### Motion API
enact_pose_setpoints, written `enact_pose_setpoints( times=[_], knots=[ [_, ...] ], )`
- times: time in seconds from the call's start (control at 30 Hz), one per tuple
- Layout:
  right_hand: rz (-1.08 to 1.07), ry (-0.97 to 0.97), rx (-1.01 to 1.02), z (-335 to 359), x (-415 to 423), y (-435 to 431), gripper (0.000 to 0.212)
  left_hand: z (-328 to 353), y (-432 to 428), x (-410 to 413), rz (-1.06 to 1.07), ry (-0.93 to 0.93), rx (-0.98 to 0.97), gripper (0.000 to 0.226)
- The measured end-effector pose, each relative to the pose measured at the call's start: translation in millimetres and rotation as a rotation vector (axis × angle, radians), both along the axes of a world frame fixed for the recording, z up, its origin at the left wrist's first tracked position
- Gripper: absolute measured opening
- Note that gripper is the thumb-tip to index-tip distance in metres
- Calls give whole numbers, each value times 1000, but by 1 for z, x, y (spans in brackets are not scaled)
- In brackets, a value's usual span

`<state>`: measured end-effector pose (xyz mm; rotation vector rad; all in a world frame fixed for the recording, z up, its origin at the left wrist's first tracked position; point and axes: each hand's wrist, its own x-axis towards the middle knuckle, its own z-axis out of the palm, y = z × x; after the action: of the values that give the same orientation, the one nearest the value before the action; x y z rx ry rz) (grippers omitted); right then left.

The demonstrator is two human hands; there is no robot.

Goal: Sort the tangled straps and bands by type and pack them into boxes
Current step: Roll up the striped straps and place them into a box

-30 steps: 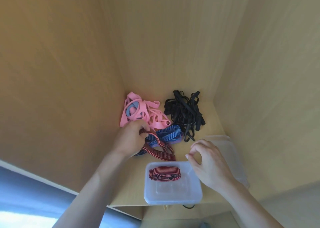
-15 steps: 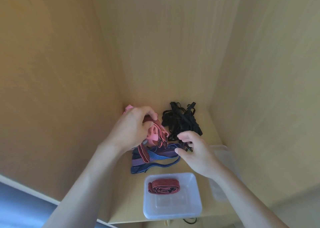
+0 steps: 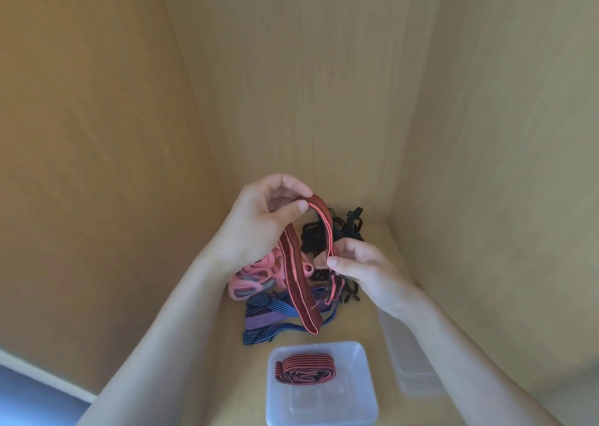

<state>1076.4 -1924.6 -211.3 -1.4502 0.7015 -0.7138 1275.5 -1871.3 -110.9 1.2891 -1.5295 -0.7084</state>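
Observation:
A red-and-black striped strap [image 3: 296, 278] hangs in the air above the pile. My left hand [image 3: 259, 221] pinches its top bend between thumb and fingers. My right hand [image 3: 359, 268] pinches the strap's other side lower down. Its loose end dangles over the blue striped straps [image 3: 269, 315] on the shelf. Pink bands [image 3: 249, 279] lie behind my left wrist, black straps [image 3: 324, 234] at the back, partly hidden by my hands. A clear plastic box [image 3: 324, 403] near the front edge holds one folded red striped strap [image 3: 304, 367].
All of this sits on a wooden shelf [image 3: 372, 325] closed in by wooden walls on the left, back and right. A clear lid or second box [image 3: 408, 361] lies to the right of the box, under my right forearm.
Both hands have lifted the red striped strap up out of the pile. My right hand has taken hold of it. The view has tilted down, so the box sits lower.

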Motion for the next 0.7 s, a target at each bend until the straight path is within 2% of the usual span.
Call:
enact_pose_setpoints(
  times=[0.1, 0.17, 0.3, 0.4, 0.53, 0.63, 0.7],
  knots=[
    [1, -160, 115, 3, -1, 2, 25, -8, -5, 3, 25, 244, 15, 11],
    [-40, -181, 135, 7, -3, 2, 20, -14, -10, 6, 60, 386, 38, 12],
    [-125, -204, 181, 18, -6, -2, 8, -23, -23, 14, 97, 533, 72, 13],
    [-128, -332, 288, 32, -11, -7, 25, -25, -37, 17, 163, 577, 97, 11],
    [-93, -432, 403, 53, -18, -15, 50, -31, -50, 14, 262, 487, 142, 14],
    [-106, -443, 423, 67, -22, -19, 53, -36, -51, 5, 283, 296, 195, 17],
    [-127, -424, 404, 73, -22, -21, 47, -37, -46, -5, 281, 149, 171, 30]
  ],
)
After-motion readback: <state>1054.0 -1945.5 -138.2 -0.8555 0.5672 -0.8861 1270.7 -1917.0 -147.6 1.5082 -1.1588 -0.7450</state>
